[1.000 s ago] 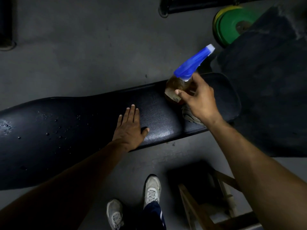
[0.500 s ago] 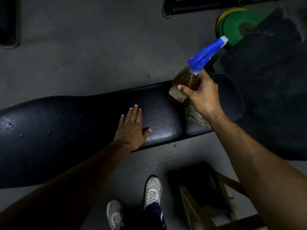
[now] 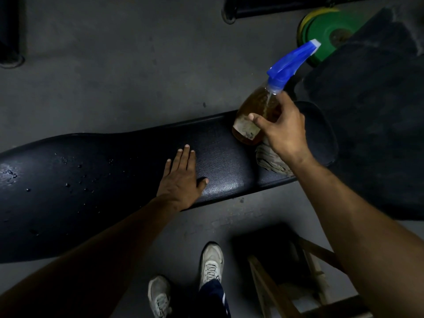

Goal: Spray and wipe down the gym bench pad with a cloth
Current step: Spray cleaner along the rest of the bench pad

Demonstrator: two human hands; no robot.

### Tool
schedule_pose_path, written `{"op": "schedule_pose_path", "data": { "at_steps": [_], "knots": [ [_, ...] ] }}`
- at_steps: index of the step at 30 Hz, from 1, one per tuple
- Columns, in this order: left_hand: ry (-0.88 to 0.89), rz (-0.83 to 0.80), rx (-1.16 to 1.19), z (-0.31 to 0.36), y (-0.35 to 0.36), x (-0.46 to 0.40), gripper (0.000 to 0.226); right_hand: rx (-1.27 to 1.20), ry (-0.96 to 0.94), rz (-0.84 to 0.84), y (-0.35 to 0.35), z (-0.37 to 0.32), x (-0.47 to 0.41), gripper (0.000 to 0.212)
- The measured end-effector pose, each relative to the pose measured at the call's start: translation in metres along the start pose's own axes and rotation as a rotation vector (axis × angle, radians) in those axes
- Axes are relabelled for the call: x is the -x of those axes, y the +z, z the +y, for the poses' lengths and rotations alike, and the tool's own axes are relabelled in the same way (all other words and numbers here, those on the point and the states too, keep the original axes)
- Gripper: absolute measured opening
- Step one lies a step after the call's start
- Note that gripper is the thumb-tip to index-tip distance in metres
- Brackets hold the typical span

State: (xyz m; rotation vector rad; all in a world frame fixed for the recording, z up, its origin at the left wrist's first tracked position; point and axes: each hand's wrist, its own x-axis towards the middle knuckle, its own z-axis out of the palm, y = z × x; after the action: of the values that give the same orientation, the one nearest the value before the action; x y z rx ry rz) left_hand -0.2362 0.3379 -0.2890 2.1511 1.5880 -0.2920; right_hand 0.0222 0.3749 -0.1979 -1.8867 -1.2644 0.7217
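Dim gym, grey concrete floor [image 3: 114,76]. Left hand [image 3: 181,180] lies flat, palm down, fingers spread, holding nothing, at near edge of black bench pad [image 3: 91,184], mid-length. Right hand [image 3: 282,131] wrapped around amber spray bottle [image 3: 257,118] with blue trigger head, near pad's right end. Cloth [image 3: 270,162] lies on pad under right wrist. Droplets [image 3: 75,177] dot pad's left part. Green weight plates [image 3: 330,35] on floor beyond.
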Motion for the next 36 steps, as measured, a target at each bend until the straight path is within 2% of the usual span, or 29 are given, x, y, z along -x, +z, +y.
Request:
{"op": "schedule_pose_path", "data": {
  "at_steps": [3, 8, 12, 15, 18, 20, 22, 26, 30, 32, 34, 36],
  "knots": [
    [0.0, 0.001, -0.001, -0.001, 0.001, 0.0, 0.091, -0.012, -0.028, -0.023, 0.0, 0.004, 0.001, 0.035],
    [0.005, 0.009, 0.005, -0.002, 0.002, -0.001, 0.091, -0.266, -0.015, -0.339, -0.001, 0.011, 0.003, 0.039],
    [0.008, 0.004, 0.004, -0.004, 0.001, 0.0, 0.091, -0.31, 0.012, -0.507, 0.003, 0.008, 0.002, 0.036],
    [0.014, -0.003, 0.012, -0.005, 0.001, -0.001, 0.091, -0.337, 0.036, -0.537, 0.008, 0.0, 0.009, 0.043],
    [0.013, -0.011, 0.018, -0.006, 0.0, -0.001, 0.091, -0.367, 0.046, -0.568, 0.017, -0.005, 0.018, 0.033],
    [0.014, -0.014, 0.022, -0.006, -0.001, -0.001, 0.091, -0.367, 0.035, -0.604, 0.023, -0.007, 0.024, 0.043],
    [0.016, -0.011, 0.025, -0.006, -0.001, -0.001, 0.091, -0.385, 0.043, -0.574, 0.029, -0.01, 0.031, 0.056],
    [0.017, -0.019, 0.033, -0.007, -0.002, -0.001, 0.091, -0.373, -0.013, -0.331, 0.036, -0.018, 0.041, 0.032],
    [0.021, -0.022, 0.034, -0.007, -0.003, 0.0, 0.091, -0.189, -0.082, -0.004, 0.029, -0.028, 0.039, 0.035],
    [0.021, -0.023, 0.036, -0.007, -0.003, 0.001, 0.09, -0.059, -0.09, 0.108, 0.028, -0.033, 0.041, 0.03],
    [0.021, -0.023, 0.038, -0.007, -0.003, 0.001, 0.09, 0.038, -0.039, 0.147, 0.028, -0.038, 0.045, 0.025],
    [0.019, -0.027, 0.041, -0.007, -0.004, 0.001, 0.09, 0.024, 0.023, 0.083, 0.026, -0.036, 0.046, 0.024]
  ]
}}
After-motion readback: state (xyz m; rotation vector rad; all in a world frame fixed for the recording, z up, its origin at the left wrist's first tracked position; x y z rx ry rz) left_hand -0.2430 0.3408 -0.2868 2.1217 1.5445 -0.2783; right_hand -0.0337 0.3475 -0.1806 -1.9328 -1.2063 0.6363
